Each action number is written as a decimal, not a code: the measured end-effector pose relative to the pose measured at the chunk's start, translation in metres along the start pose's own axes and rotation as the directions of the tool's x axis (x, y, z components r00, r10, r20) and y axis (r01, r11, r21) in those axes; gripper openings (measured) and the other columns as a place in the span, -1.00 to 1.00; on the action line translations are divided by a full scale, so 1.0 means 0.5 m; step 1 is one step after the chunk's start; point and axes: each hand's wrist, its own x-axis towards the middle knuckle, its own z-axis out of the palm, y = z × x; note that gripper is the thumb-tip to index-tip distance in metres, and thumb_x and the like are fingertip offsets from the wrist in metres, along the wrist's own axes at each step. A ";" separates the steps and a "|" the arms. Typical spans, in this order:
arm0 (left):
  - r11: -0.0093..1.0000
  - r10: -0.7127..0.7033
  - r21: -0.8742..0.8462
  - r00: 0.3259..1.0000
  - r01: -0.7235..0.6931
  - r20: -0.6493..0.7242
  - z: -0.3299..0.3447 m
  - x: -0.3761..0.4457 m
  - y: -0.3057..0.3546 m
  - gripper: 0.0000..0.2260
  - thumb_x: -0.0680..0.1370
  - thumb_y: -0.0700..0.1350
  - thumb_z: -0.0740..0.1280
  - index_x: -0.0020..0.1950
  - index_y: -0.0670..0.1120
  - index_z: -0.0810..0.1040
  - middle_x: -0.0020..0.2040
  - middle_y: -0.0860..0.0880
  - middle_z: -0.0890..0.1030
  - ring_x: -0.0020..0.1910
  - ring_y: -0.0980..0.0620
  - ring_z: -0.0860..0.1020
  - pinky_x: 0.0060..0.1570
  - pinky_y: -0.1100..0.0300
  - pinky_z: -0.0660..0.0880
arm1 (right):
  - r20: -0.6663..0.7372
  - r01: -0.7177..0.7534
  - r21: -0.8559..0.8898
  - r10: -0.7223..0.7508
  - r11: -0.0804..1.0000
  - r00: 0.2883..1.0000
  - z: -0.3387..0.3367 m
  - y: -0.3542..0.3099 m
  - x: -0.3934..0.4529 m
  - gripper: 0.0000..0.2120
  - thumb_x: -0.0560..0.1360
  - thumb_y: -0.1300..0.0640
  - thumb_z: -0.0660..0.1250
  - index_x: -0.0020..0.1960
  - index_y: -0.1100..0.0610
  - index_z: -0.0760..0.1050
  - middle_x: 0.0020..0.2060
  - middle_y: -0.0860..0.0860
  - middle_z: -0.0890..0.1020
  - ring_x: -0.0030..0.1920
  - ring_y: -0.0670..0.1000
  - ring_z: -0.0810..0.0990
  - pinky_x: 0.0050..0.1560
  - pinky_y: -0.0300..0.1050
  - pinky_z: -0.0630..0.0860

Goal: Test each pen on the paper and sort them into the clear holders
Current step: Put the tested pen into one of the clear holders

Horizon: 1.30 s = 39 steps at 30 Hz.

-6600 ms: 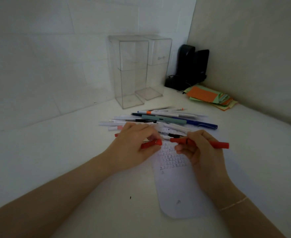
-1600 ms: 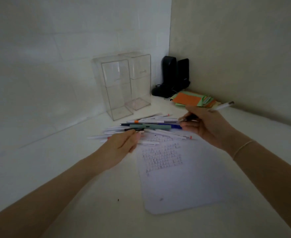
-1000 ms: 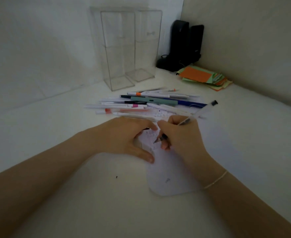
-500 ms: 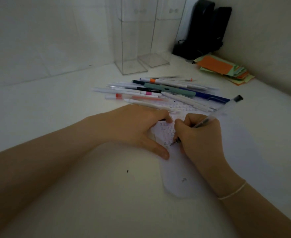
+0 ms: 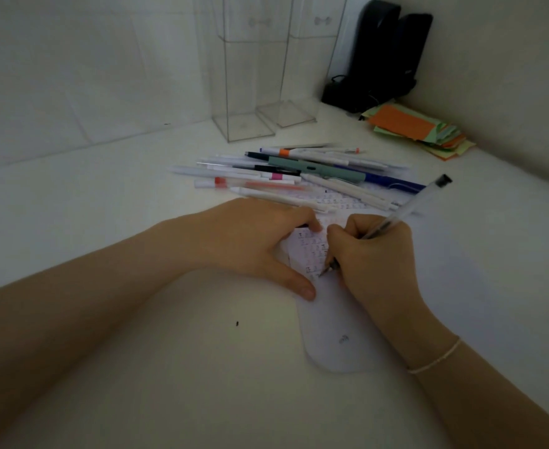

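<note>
On white desk (image 5: 105, 205), paper (image 5: 338, 325), corner walls (image 5: 72, 59)

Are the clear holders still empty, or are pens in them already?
Empty, in the parts in view: both clear holders show bare floors and walls; their tops are cut off.

holders (image 5: 250, 92): 2 | paper (image 5: 338, 332): 1 | hands (image 5: 250, 241): 2 | pen in grip (image 5: 409, 209): 1 (loose pile uncountable)
</note>
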 end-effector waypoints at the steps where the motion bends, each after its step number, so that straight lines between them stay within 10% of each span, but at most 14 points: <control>1: 1.000 0.006 -0.003 1.000 -0.006 -0.004 0.001 0.000 0.000 -0.29 0.22 0.45 0.33 0.29 0.20 0.32 0.06 0.26 0.51 -0.04 0.25 0.45 -0.12 0.39 0.34 | -0.002 0.002 -0.004 -0.002 1.000 1.000 0.000 0.000 0.000 -0.70 0.40 0.38 0.29 -0.48 0.36 0.32 -0.59 0.20 0.31 -0.59 -0.07 0.27 -0.55 -0.40 0.25; 11: 1.000 -0.006 0.004 1.000 0.006 0.009 0.002 0.002 -0.004 -0.29 0.21 0.46 0.33 0.28 0.24 0.29 0.06 0.27 0.49 -0.04 0.25 0.44 -0.10 0.33 0.35 | 0.032 -0.042 0.060 0.041 0.997 0.999 -0.002 -0.005 -0.004 -0.72 0.41 0.37 0.30 -0.45 0.42 0.37 -0.59 0.18 0.39 -0.67 -0.06 0.31 -0.60 -0.36 0.31; 17: 1.000 -0.005 0.009 1.000 0.005 0.000 0.004 0.002 -0.008 -0.30 0.21 0.46 0.34 0.27 0.25 0.28 -0.11 0.31 0.44 -0.16 0.32 0.41 -0.19 0.45 0.27 | -0.019 -0.005 0.014 0.005 1.000 1.000 0.007 0.007 -0.002 -0.52 0.45 0.35 0.29 -0.51 0.09 0.13 -0.68 -0.06 0.22 -0.59 -0.11 0.21 -0.51 -0.47 0.25; 21: 0.993 -0.062 -0.096 0.998 0.064 0.034 0.006 0.004 -0.014 -0.31 0.21 0.41 0.40 0.25 0.28 0.26 -0.22 0.34 0.39 -0.23 0.39 0.40 -0.23 0.44 0.29 | -0.010 -0.078 0.211 0.082 0.974 0.997 -0.012 0.001 0.004 -0.66 0.46 0.29 0.35 -0.44 0.22 0.34 -0.62 0.01 0.36 -0.60 -0.11 0.28 -0.53 -0.39 0.30; 28: 0.735 -0.056 -0.678 0.998 0.024 -0.026 0.016 0.005 -0.047 -0.87 0.55 -0.18 0.30 0.06 -0.02 0.42 -0.40 0.20 0.40 -0.37 0.21 0.35 -0.28 0.35 0.33 | 0.228 -0.300 0.834 0.206 0.464 0.952 -0.042 -0.013 0.019 -0.79 0.44 0.21 0.29 -0.33 0.18 0.61 -0.31 0.14 0.66 -0.28 0.09 0.68 -0.25 -0.13 0.62; 35: 0.717 -0.043 -0.696 0.996 -0.025 -0.080 0.026 0.007 -0.044 -0.92 0.49 0.06 0.28 -0.05 0.12 0.47 -0.22 0.12 0.47 -0.19 0.07 0.42 -0.13 0.12 0.37 | 0.232 -0.271 0.719 0.147 0.640 0.961 -0.034 -0.017 0.017 -0.83 0.42 0.18 0.28 -0.27 0.28 0.45 -0.37 0.17 0.65 -0.44 0.09 0.63 -0.34 -0.12 0.62; 39: 0.712 -0.038 -0.702 0.996 -0.032 -0.084 0.023 0.005 -0.040 -0.95 0.58 -0.13 0.26 -0.04 0.03 0.45 -0.24 0.12 0.47 -0.21 0.12 0.42 -0.13 0.21 0.36 | 0.232 -0.245 0.659 0.117 0.711 0.966 -0.033 -0.014 0.013 -0.82 0.41 0.15 0.29 -0.27 0.27 0.45 -0.33 0.18 0.66 -0.40 0.09 0.64 -0.33 -0.16 0.60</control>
